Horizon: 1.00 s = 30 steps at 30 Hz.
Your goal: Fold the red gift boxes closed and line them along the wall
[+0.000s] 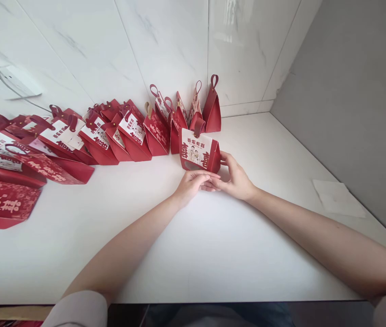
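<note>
A small red gift bag (pixel 199 152) with a white printed front and a red loop handle stands upright on the white table (pixel 213 245). My right hand (pixel 235 179) rests just right of it, fingers curved, thumb touching the bag's right side. My left hand (pixel 193 184) lies flat on the table in front of the bag, fingers stretched toward my right hand and touching it. Neither hand holds the bag off the table.
A long row of similar red gift bags (pixel 128 131) lines the marble wall from the left edge to the middle. Flat red unfolded bags (pixel 2 204) lie at the far left. A white paper sheet (pixel 337 197) lies at the right near the grey wall.
</note>
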{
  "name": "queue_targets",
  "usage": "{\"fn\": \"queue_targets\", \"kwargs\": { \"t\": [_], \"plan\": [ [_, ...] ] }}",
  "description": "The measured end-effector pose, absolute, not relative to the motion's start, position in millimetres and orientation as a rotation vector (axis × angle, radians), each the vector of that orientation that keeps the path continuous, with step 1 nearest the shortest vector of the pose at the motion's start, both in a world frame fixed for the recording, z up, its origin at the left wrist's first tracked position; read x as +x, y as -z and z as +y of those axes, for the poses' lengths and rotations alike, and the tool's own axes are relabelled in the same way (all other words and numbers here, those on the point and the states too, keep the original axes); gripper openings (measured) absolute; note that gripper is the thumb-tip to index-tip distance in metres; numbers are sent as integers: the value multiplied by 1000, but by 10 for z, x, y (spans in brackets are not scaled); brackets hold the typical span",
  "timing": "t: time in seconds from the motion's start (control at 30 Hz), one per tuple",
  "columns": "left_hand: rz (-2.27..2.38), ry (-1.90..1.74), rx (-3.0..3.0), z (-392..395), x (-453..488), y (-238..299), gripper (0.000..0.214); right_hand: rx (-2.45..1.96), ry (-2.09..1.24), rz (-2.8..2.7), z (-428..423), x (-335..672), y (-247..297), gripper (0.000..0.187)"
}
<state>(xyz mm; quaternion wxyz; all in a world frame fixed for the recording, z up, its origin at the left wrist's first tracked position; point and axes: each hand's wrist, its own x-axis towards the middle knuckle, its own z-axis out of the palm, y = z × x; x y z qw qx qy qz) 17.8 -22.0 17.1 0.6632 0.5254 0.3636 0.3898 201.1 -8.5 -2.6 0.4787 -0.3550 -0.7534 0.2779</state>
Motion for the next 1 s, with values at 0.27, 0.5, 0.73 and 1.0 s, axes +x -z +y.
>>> {"fn": "queue_targets", "kwargs": {
  "t": [0.27,0.5,0.73,1.0],
  "plan": [
    [731,-1007,1352,-364,253,-245,44,-720,-1343,-1723,-47,2057,-37,56],
    [812,-1021,1409,-408,294,-296,37,-635,-1402,-1726,-34,2096,-43,61],
    [785,-962,1411,-354,279,-224,25,-578,-1418,-1766,-6,2129,-61,67],
    [942,-1098,1629,-409,324,-202,25,-559,-1489,-1697,-5,2096,-64,59]
  ]
}}
